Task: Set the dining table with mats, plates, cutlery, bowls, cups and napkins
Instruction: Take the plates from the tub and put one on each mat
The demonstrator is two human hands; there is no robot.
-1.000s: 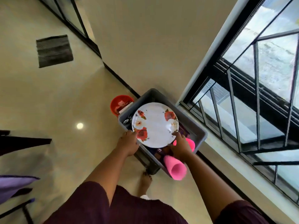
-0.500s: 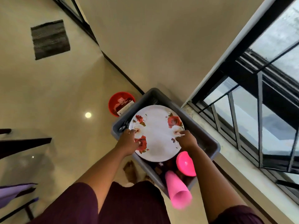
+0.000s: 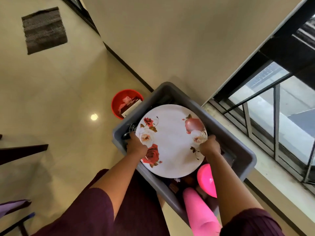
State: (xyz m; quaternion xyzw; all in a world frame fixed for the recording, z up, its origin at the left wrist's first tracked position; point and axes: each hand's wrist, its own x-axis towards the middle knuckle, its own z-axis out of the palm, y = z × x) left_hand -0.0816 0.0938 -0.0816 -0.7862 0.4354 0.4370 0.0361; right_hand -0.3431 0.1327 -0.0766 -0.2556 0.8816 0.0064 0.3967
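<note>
A white plate with red and white roses lies over a grey plastic tub on the floor by the wall. My left hand grips the plate's left rim and my right hand grips its right rim. A pink bowl and a tall pink cup sit in the tub's near end. Dark cutlery shows in the tub at the plate's left edge. Whatever lies under the plate is hidden.
A red bucket with paper in it stands on the floor just left of the tub. A window with black bars runs along the right. A dark mat lies far left. A dark table edge and a purple seat are at the left.
The view has moved closer to the tub. Both hands have shifted onto the plate's opposite rims, and the plate appears raised slightly above the tub's contents.
</note>
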